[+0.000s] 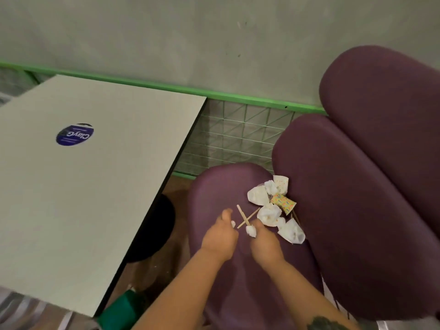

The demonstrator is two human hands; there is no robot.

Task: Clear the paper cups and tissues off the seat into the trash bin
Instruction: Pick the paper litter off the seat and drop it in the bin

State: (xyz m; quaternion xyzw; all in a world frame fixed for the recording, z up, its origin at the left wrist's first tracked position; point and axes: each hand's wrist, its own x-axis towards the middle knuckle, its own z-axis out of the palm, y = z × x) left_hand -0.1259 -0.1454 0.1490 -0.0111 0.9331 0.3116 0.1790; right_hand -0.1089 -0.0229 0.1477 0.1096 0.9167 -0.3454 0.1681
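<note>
Nearest, 2 bare forearms reach over the purple padded seat. Left hand pinches a small white tissue scrap; right hand pinches a crumpled white tissue wad. Just past the fingers, 2 crossed wooden sticks. Beyond, crumpled white paper cups and a yellow patterned paper cup lie against the purple backrest cushion. Bare seat toward its left edge; grey square tabletop well apart. Green bin corner low by the table.
</note>
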